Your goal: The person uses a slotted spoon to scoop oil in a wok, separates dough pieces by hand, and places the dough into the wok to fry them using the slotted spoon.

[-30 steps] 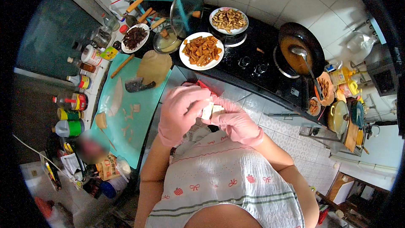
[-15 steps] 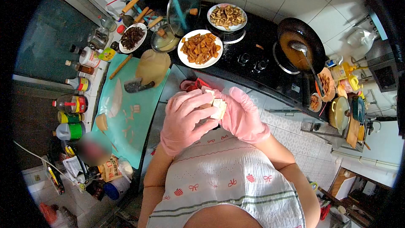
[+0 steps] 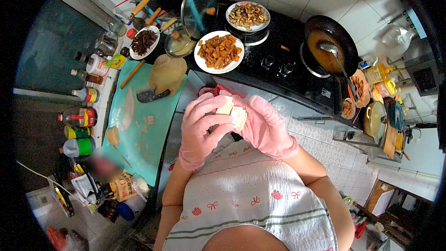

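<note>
Left hand (image 3: 200,128): part-curled, pinching some pale pieces (image 3: 238,117)
Right hand (image 3: 268,128): half-open, kinda cupping them
Cleaver (image 3: 152,94): on the board (image 3: 155,140), left of the stove (image 3: 274,62)

Small pale cream blocks (image 3: 236,116): partly hidden by pink-gloved left hand (image 3: 200,132) and pink-gloved right hand (image 3: 269,128); surface marks too small to read. Red item (image 3: 220,89) mostly behind gloves, can't identify. Round pinkish patch (image 3: 106,163), lower left: blurred. White printed apron (image 3: 251,193): cut off at bottom.

Pink, thin-looking gloves; below the gloves, a white apron (image 3: 253,190) with red bows, seemingly strawberries, and green stripes.
</note>
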Demonstrator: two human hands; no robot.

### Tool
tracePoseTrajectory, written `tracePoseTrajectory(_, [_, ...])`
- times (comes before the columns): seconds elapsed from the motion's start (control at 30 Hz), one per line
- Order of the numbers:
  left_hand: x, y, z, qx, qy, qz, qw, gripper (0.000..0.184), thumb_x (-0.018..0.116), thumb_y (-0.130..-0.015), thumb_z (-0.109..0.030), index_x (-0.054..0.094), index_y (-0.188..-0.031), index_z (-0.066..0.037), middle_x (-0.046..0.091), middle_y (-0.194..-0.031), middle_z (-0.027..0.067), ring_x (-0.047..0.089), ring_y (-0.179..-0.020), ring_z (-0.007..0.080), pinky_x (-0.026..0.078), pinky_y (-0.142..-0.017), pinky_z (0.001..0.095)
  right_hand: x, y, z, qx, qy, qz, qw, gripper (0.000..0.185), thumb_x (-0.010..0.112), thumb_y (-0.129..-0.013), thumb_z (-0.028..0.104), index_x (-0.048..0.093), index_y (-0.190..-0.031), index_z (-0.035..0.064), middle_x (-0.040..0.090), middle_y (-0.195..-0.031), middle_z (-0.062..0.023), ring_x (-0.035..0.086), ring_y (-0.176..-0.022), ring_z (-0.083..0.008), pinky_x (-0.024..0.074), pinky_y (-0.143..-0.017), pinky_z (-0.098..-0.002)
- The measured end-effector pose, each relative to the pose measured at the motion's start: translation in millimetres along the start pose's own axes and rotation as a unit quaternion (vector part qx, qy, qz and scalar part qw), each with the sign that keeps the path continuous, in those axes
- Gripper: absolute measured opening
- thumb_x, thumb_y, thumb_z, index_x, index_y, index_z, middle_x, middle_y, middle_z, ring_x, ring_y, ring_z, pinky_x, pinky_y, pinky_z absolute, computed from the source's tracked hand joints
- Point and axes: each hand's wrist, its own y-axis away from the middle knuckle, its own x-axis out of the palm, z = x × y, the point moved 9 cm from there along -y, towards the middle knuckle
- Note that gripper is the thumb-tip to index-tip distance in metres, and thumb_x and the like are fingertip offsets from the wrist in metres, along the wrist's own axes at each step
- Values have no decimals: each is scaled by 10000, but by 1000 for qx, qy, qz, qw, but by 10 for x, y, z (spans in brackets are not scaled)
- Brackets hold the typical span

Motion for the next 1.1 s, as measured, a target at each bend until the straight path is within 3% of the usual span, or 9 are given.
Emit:
tracePoseTrajectory(0.3, [-11,85,110,-62,66,-55,994,236,752,-721,-13,668,-927,-91,644,-1169,77,568,-1136,295,441,-991,400,-91,50,-60,26,11,7,1000,578,475,-938,10,306,-1490,31,424,-1461,-73,446,-1327,-193,328,-1138,-326])
tracePoseTrajectory(0.5, [-12,134,90,-70,110,-65,989,237,698,-746,24,643,-954,-75,618,-1219,98,554,-1158,291,420,-1016,404,-114,58,-72,4,44,-53,998,651,441,-904,-118,280,-1512,51,418,-1470,-89,437,-1338,-188,357,-1124,-312])
tracePoseTrajectory(0.67, [-88,140,-12,-45,77,-63,994,266,718,-724,-26,653,-972,-99,599,-1240,96,537,-1170,315,390,-1029,417,-97,63,-64,-11,60,-54,997,638,433,-916,-114,284,-1512,58,435,-1453,-102,457,-1321,-208,357,-1123,-308])
tracePoseTrajectory(0.77, [-119,74,-202,5,-21,-36,999,224,653,-771,-87,636,-993,-62,574,-1259,132,547,-1146,331,403,-1013,434,-77,73,-62,-17,67,-52,996,625,422,-925,-94,282,-1514,59,454,-1436,-105,470,-1307,-213,359,-1121,-316])
tracePoseTrajectory(1.1, [-59,73,-242,9,-79,-25,997,267,694,-772,-90,672,-1037,-118,546,-1300,141,499,-1203,349,367,-1043,462,-128,104,-118,-3,129,-28,991,618,427,-945,31,244,-1533,78,455,-1440,-93,458,-1313,-195,351,-1106,-315])
